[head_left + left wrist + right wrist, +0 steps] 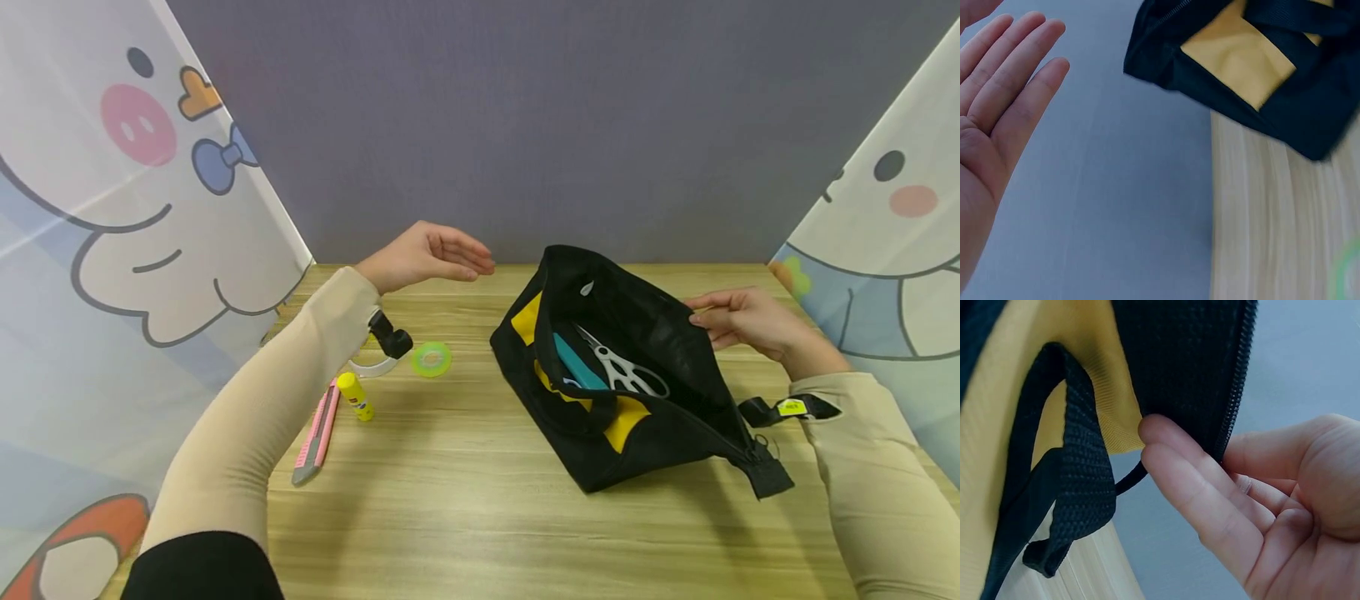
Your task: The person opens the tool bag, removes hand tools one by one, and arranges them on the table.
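A black and yellow zip bag (600,467) stands on the table with its mouth unzipped and spread wide. Scissors (617,365) with pale handles lie inside it, beside a long teal object (579,363) whose kind is hidden. My right hand (750,325) pinches the bag's right rim; in the right wrist view, its fingers (1191,481) lie against the outer cloth and the thumb is past the zip teeth. Left of the bag, my left hand (431,254) hovers over the table's far part, fingers extended and holding nothing.
On the left of the wooden table (420,517) lie a pink box cutter (318,433), a yellow glue stick (355,396) and a green tape roll (431,372). A white curved item (375,368) is partly covered by the left wrist camera. A grey panel (480,125) stands behind.
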Tool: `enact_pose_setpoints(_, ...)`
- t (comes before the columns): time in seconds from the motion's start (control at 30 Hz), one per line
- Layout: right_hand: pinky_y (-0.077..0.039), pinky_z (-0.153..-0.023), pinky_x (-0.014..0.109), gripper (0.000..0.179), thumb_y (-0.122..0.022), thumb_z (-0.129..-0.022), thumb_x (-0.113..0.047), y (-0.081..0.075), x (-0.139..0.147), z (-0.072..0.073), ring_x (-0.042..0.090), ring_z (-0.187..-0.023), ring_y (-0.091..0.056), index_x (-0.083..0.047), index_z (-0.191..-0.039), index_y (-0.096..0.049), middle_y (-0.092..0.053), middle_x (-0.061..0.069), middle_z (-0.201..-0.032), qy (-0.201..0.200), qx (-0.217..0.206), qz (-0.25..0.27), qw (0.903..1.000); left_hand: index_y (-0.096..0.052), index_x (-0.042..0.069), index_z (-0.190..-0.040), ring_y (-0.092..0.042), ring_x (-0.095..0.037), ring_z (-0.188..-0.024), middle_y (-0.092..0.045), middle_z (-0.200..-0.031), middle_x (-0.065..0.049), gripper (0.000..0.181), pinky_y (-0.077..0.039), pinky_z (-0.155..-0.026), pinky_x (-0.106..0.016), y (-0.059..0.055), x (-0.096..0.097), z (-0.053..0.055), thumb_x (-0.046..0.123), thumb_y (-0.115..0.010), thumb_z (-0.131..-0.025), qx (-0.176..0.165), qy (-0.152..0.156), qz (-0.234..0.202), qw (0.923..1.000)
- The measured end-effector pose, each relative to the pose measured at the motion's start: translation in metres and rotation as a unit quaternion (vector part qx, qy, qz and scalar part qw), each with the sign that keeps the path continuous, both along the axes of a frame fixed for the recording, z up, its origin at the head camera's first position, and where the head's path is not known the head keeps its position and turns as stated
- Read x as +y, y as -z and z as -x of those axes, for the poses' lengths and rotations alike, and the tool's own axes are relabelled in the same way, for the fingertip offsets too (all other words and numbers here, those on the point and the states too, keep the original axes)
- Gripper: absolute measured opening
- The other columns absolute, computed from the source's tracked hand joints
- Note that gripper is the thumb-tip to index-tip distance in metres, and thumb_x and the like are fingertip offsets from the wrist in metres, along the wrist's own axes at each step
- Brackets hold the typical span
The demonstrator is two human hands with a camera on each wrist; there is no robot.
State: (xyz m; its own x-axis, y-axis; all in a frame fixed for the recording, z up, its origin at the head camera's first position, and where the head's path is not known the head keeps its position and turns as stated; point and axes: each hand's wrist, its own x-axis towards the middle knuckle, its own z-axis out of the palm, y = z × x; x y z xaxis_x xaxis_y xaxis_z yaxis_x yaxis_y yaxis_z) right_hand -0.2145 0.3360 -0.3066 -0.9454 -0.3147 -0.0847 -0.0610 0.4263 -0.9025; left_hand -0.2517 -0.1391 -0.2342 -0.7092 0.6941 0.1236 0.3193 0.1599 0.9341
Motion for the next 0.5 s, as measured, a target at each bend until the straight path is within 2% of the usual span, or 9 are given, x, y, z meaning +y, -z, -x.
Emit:
enact_pose_setpoints(0.27,-0.059,-0.062,0.028,0.035,-0.056,-0.1,-0.001,0.0,0.0,0.0,0.011,-0.066,-0.06,-0.034,-0.103,-0.067,-0.064,-0.006,-0.094,0.002,0.002,-0.006,1.0,-0.066,-0.007,-0.12,-0.066,-0.03,-0.111,-0.071,-0.116,-0.015,0.03,-0.052,-0.097,-0.041,-0.009,0.05,0.017,-0.007,-0.068,-0.091,0.007,0.008,-0.043,0.999)
enact_pose_setpoints(0.4,-0.059,-0.063,0.028,0.036,-0.056,-0.1,-0.001,0.0,0.0,-0.001,0.011,-0.066,-0.061,-0.035,-0.102,-0.068,-0.065,-0.008,-0.094,0.001,0.003,-0.006,1.0,-0.063,-0.012,-0.122,-0.065,-0.032,-0.111,-0.071,-0.115,-0.017,0.032,-0.052,-0.098,-0.04,-0.008,0.073,0.025,-0.008,-0.067,-0.091,0.005,0.026,-0.063,0.9976)
enact_pose_setpoints(0.5,-0.059,-0.064,0.029,0.037,-0.056,-0.1,-0.002,0.0,0.0,-0.001,0.011,-0.067,-0.061,-0.037,-0.101,-0.067,-0.065,-0.01,-0.095,0.001,0.002,-0.006,1.0,-0.06,-0.015,-0.124,-0.066,-0.032,-0.11,-0.07,-0.116,-0.018,0.034,-0.051,-0.098,-0.042,-0.005,0.089,0.031,-0.009,-0.066,-0.091,-0.009,0.036,-0.075,0.9965)
